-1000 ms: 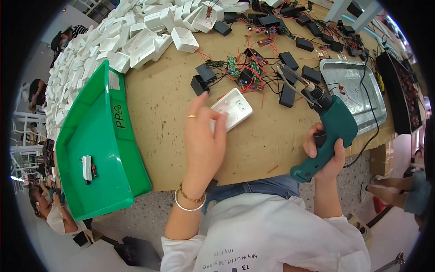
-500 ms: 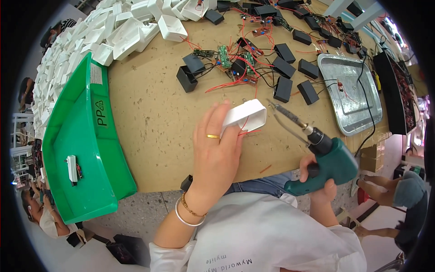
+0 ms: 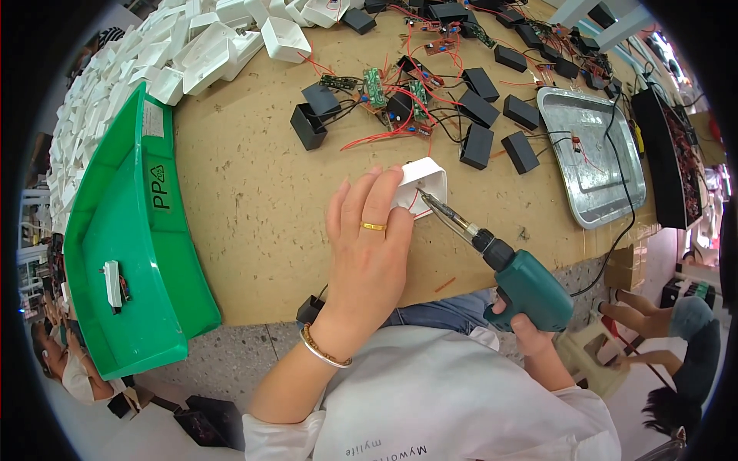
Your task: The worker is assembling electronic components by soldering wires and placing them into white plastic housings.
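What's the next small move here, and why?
Probably brace the white case with the left hand: the soldering gun in the right hand has its tip inside the case's open side, near a red wire, so wobble might misplace it. Whether they touch is unclear.

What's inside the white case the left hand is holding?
Inside the white case, a red wire and the tip of the green tool show. The fingers of the left hand cover its left end, so anything there is hidden.

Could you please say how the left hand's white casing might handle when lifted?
Being hollow, the white casing is probably light for its size. Its boxy walls look fairly stiff. The curved red wire inside seems floppy.
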{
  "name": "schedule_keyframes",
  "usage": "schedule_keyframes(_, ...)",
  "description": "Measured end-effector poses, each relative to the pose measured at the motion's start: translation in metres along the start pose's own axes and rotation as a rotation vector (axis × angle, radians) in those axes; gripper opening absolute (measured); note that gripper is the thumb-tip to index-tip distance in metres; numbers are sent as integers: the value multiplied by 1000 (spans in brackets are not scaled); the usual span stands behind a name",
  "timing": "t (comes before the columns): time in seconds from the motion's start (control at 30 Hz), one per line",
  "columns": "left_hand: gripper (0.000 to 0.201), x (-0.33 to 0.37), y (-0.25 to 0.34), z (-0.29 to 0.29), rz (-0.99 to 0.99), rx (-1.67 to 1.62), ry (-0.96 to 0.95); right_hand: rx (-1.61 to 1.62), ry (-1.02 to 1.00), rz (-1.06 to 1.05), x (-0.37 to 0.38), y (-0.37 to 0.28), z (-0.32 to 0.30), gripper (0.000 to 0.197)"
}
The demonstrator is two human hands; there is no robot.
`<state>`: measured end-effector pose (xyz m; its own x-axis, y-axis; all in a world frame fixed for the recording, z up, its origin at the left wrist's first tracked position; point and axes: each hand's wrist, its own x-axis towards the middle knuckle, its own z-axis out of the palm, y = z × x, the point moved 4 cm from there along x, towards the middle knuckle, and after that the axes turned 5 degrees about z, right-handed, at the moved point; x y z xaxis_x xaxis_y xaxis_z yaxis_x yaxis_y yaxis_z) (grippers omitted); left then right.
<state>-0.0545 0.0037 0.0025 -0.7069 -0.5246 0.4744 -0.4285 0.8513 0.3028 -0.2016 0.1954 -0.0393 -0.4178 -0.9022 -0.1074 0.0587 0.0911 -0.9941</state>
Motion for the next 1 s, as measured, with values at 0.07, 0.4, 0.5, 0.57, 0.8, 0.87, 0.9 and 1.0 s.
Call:
schedule_keyframes(0.07,14,-1,0,0,-3,-21,19,-11,5,-52,2,2,0,61)
schedule_keyframes(0.4,15,0,0,0,4,-4,23,-68,65,65,-1,-6,7,60)
schedule_keyframes(0.5,15,0,1,-1,7,0,32,-146,29,-1,2,-7,6,58)
schedule_keyframes(0.57,16,0,0,-1,0,-9,47,-140,32,-1,1,-7,7,58)
schedule_keyframes(0.8,17,0,1,0,0,2,37,-87,54,28,0,-5,8,56)
schedule_keyframes(0.87,17,0,1,0,2,9,38,-78,67,-8,2,-2,5,52)
schedule_keyframes(0.9,17,0,1,0,2,8,38,-69,80,-44,2,-1,4,49)
schedule_keyframes(1.0,17,0,1,0,-4,6,32,-110,69,-63,2,1,4,51)
